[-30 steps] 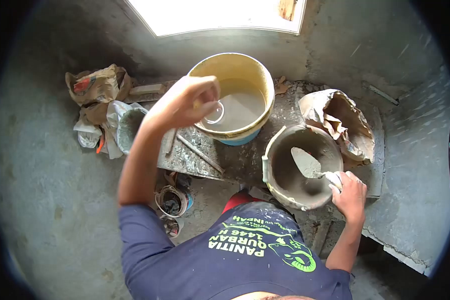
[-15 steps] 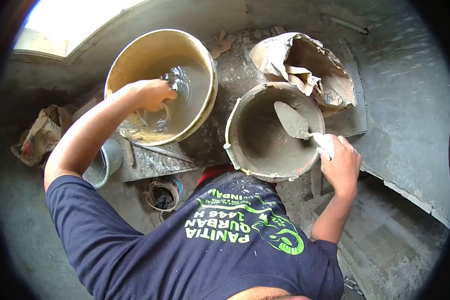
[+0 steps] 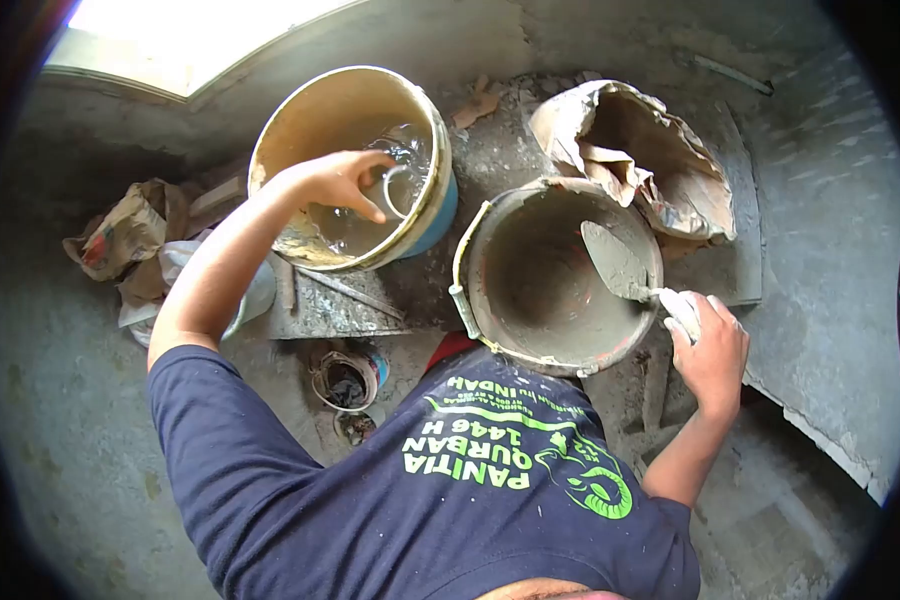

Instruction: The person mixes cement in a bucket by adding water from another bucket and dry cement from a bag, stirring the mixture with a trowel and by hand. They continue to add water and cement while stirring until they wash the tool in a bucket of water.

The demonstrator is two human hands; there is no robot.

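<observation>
My left hand (image 3: 350,184) is over the water (image 3: 345,225) in a large tilted bucket (image 3: 300,115), thumb and fingers spread apart. Close to the fingertips, a pale ring-shaped rim (image 3: 400,192) shows in the rippling water. It looks like part of a clear cup, but the rest is hard to make out. My right hand (image 3: 712,340) is closed around the pale handle of a pointed trowel (image 3: 615,262). Grey mortar coats the blade, which hangs over the right side of a mortar-smeared bucket (image 3: 510,260) with a wire handle.
An open, crumpled paper sack (image 3: 660,165) stands behind the mortar bucket. More crumpled sacks (image 3: 125,235) and a pale bucket (image 3: 255,300) are at the left. Below the dirty board (image 3: 340,310) sits a small pail (image 3: 345,382). Plastered walls (image 3: 820,200) enclose the corner.
My left hand has gone from closed to spread and moved across the water. The ring-shaped rim now shows farther right. The trowel stays over the mortar bucket; the whole view has shifted slightly.
</observation>
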